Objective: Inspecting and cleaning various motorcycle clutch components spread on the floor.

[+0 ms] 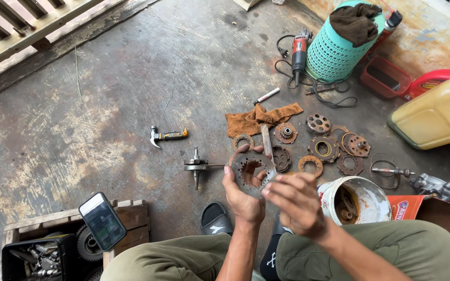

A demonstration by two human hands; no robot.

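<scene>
While I sit over the stained concrete floor (105, 104), my left hand (243, 195) holds a round, perforated metal clutch plate (251, 173) upright in front of my knees, the fingers curled around its lower left rim and the thumb pressed on its face. The plate is dull grey, flat and ring-shaped, with small holes around an open centre. My right hand (295, 200) meets its right edge, the fingers (272, 188) bunched and pinching the rim; the wrist is bent inward and the forearm runs down to the right.

Beyond the plate, several rusty discs and rings (329, 148) lie scattered on the floor: round, brown and rough-surfaced, some toothed. An orange rag (246, 122) of coarse cloth lies crumpled beside them. To the left of the plate rests a steel crankshaft (196, 166), and farther left a small claw hammer (167, 136) with a black and yellow grip. A white plastic bucket (373, 200), smeared inside, stands just beside my right hand. A turquoise plastic basket (329, 54) with a lattice wall stands well apart, an angle grinder (300, 49) beside it. A phone (102, 221) leans on a wooden crate (131, 213) at lower left.
</scene>
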